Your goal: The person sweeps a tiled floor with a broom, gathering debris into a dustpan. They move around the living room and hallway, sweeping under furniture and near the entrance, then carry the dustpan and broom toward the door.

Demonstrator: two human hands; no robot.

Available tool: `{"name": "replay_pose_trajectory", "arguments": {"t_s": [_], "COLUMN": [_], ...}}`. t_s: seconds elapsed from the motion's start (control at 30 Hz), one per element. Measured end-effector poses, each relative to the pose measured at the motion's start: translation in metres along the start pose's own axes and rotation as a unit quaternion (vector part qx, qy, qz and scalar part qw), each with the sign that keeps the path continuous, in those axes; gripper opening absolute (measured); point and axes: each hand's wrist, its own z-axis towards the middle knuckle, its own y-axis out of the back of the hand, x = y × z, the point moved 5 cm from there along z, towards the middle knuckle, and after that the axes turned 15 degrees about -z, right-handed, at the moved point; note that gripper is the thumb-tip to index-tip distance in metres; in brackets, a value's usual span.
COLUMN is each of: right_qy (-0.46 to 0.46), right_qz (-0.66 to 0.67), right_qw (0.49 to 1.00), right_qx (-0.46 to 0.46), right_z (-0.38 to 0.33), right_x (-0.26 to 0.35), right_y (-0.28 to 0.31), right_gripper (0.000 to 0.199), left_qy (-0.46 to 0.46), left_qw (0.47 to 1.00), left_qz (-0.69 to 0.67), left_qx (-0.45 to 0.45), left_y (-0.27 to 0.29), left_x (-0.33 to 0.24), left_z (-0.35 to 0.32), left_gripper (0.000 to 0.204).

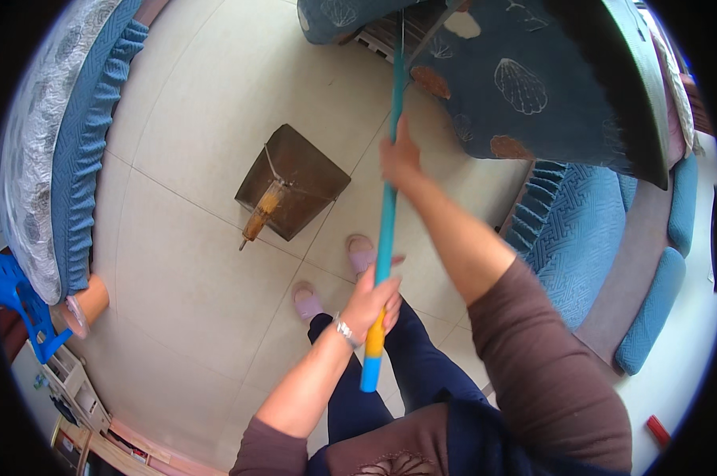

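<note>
A long teal broom handle point(389, 208) with a yellow band near its end runs from my lap up toward the furniture at the top. My left hand point(372, 300), with a watch on its wrist, grips the handle near the yellow band. Farther up the pole, my right hand point(398, 157) holds it with the arm stretched forward. The broom's head is hidden under the blue shell-patterned cushion point(525, 87). A rusty brown metal dustpan point(293, 190) with a wooden handle stands on the tiled floor, to the left of the pole.
A blue-covered sofa point(588, 238) curves along the right side. Another blue and grey upholstered seat point(57, 143) lines the left edge. A blue plastic object point(13, 305) and a low shelf point(73, 389) stand at lower left. My feet in pink slippers point(307, 301) rest on the beige tiles.
</note>
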Motion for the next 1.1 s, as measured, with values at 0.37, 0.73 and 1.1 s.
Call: {"name": "replay_pose_trajectory", "arguments": {"t_s": [0.37, 0.73, 1.1], "right_qy": [-0.035, 0.038, -0.06], "right_qz": [0.113, 0.291, 0.117], "right_qw": [0.99, 0.956, 0.991], "right_qx": [0.073, -0.025, 0.023], "right_z": [-0.192, 0.071, 0.041], "right_x": [-0.052, -0.024, -0.051], "right_y": [0.023, 0.106, 0.051], "right_gripper": [0.072, 0.018, 0.043], "left_qy": [0.113, -0.061, -0.027], "left_qw": [0.992, 0.972, 0.974], "left_qz": [0.002, 0.22, 0.225], "left_qx": [0.054, 0.046, -0.012], "left_y": [0.033, -0.089, -0.019], "left_x": [0.095, -0.054, -0.008], "left_z": [-0.129, 0.091, 0.069], "left_gripper": [0.044, 0.036, 0.041]}}
